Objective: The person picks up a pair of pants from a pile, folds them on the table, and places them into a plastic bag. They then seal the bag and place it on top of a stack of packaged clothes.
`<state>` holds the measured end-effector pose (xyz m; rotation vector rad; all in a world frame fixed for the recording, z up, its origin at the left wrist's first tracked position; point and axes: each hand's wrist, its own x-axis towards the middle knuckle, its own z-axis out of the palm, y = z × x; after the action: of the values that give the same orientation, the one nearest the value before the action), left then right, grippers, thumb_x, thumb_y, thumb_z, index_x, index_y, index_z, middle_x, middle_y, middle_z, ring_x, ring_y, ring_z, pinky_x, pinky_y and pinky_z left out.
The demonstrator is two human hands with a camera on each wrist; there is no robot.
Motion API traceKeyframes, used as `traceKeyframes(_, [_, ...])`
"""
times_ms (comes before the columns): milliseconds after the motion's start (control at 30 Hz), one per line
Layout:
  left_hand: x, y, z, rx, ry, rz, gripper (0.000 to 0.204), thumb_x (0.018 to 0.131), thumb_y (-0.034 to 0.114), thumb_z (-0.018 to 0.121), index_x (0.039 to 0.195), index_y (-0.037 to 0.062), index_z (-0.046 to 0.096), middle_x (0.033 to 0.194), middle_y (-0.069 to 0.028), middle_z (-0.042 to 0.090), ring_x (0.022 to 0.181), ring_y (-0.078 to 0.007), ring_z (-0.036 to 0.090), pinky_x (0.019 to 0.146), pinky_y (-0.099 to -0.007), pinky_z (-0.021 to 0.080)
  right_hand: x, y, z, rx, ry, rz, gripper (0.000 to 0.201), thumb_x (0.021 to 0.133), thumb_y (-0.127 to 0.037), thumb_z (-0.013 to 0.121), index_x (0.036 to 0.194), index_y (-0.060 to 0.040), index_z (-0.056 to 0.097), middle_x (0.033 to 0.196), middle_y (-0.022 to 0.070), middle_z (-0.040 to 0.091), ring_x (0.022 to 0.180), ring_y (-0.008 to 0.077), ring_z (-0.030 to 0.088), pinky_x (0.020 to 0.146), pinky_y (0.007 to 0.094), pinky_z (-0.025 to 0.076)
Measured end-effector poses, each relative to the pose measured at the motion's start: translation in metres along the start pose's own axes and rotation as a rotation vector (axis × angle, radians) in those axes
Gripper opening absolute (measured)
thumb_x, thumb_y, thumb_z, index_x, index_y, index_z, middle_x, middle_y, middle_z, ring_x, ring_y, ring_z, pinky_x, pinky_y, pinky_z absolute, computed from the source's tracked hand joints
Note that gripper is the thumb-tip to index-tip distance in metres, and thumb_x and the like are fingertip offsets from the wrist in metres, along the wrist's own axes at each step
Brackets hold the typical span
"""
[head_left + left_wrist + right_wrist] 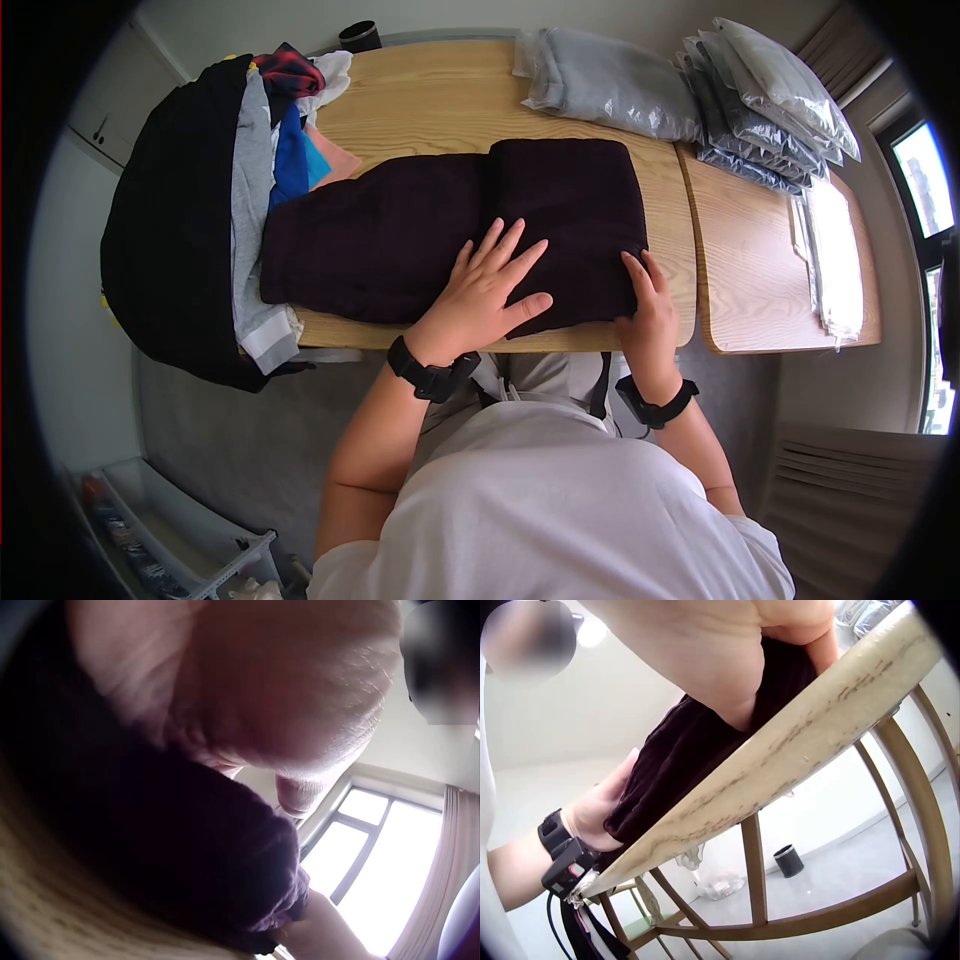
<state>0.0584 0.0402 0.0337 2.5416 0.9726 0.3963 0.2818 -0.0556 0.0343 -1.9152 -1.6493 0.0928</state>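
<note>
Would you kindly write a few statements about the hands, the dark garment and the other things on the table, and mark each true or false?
1. The left hand lies flat, fingers spread, on the dark garment. True.
2. The right hand holds a plastic bag. False: it rests at the garment's right edge.
3. The bagged clothes lie at the table's far right. True.
4. The garment hangs from a hanger. False: it lies folded on the table.
5. The pile of clothes lies left of the garment. True.

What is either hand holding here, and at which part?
Nothing is gripped. The left hand lies flat, fingers spread, on the middle of the dark folded garment; the right hand rests with straight fingers on its right near corner.
</note>
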Motion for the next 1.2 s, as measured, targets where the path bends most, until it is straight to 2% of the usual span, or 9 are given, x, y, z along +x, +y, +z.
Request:
traceKeyframes(167, [-0.001,-0.011,-0.003,-0.277,-0.016,0.020,0.066,0.096,0.056,0.034,0.148,0.0146,0.028,0.155,-0.0193,0.014,0.144,-0.0376,0.010,0.113,-0.0522,0.013,0.008,-0.006,-0.013,-0.417,0.067,-0.187,0.079,0.054,0.010,0.067,0.127,-0.0144,0.053,0.133,0.0166,0.048,0.115,0.0360,0.053,0.091,0.0403,0.048])
traceKeyframes(333, [-0.004,-0.010,-0.004,-0.810,0.252,-0.064,0.075,0.096,0.061,0.021,0.150,0.0093,0.015,0.155,-0.0198,0.013,0.145,-0.0343,0.007,0.115,-0.0426,0.010,0.012,-0.003,-0.010,-0.082,0.117,-0.252,0.062,0.062,0.009,0.064,0.120,-0.0109,0.057,0.121,0.0142,0.058,0.111,0.0322,0.057,0.091,0.0364,0.047])
traceKeyframes(433, [-0.007,-0.022,0.002,-1.040,0.278,-0.099,0.068,0.098,0.054,0.032,0.149,0.0114,0.021,0.153,-0.0191,0.020,0.144,-0.0346,0.010,0.115,-0.0444,0.013,0.011,0.015,-0.013,0.577,0.256,0.300,0.039,0.082,0.004,0.055,0.120,-0.0047,0.056,0.107,0.0125,0.065,0.102,0.0225,0.061,0.087,0.0267,0.045])
traceKeyframes(600, [-0.004,-0.005,0.001,-0.116,0.095,0.118,0.043,0.091,0.024,0.057,0.133,0.0222,0.052,0.149,-0.0131,0.030,0.141,-0.0385,0.018,0.113,-0.0527,0.015,0.003,0.046,-0.013,1.302,0.428,0.607,0.036,0.095,-0.024,0.058,0.121,-0.0008,0.052,0.119,0.0110,0.059,0.104,0.0202,0.061,0.084,0.0309,0.053])
traceKeyframes(800, [-0.002,0.013,0.006,0.123,0.062,0.020,0.039,0.090,0.027,0.057,0.129,0.0287,0.057,0.148,-0.0121,0.034,0.138,-0.0326,0.028,0.112,-0.0553,0.018,-0.017,0.076,-0.041,1.652,0.169,0.954,0.032,0.095,-0.029,0.057,0.109,-0.0010,0.059,0.100,0.0124,0.068,0.087,0.0219,0.068,0.075,0.0325,0.056])
traceKeyframes(867, [-0.001,0.011,0.006,0.115,0.042,0.015,0.039,0.090,0.027,0.057,0.129,0.0287,0.057,0.149,-0.0121,0.033,0.138,-0.0326,0.028,0.112,-0.0551,0.017,-0.020,0.068,-0.067,1.127,-0.302,1.011,0.030,0.094,-0.030,0.058,0.097,-0.0012,0.064,0.087,0.0090,0.069,0.076,0.0219,0.069,0.067,0.0290,0.055])
traceKeyframes(933, [0.000,0.010,0.006,0.106,0.038,0.015,0.040,0.090,0.027,0.057,0.130,0.0287,0.057,0.149,-0.0122,0.033,0.138,-0.0327,0.028,0.112,-0.0548,0.017,-0.013,0.045,-0.080,0.710,-0.371,0.937,0.027,0.091,-0.027,0.063,0.081,-0.0015,0.066,0.079,0.0096,0.069,0.061,0.0185,0.065,0.057,0.0281,0.052])
traceKeyframes(1067, [0.000,0.013,0.003,0.089,0.007,-0.009,0.040,0.090,0.027,0.057,0.130,0.0287,0.056,0.150,-0.0123,0.032,0.139,-0.0330,0.026,0.112,-0.0544,0.016,0.014,0.035,-0.068,-0.010,0.200,0.187,0.016,0.080,-0.015,0.070,0.080,-0.0012,0.061,0.071,0.0104,0.059,0.071,0.0254,0.059,0.066,0.0344,0.048])
traceKeyframes(1200, [0.000,0.011,0.004,0.098,0.002,-0.001,0.040,0.090,0.028,0.057,0.130,0.0283,0.056,0.150,-0.0121,0.031,0.139,-0.0330,0.026,0.112,-0.0546,0.015,0.034,0.056,-0.032,-0.316,0.253,0.093,0.017,0.081,-0.014,0.068,0.086,-0.0004,0.060,0.077,0.0137,0.061,0.081,0.0315,0.060,0.073,0.0405,0.049])
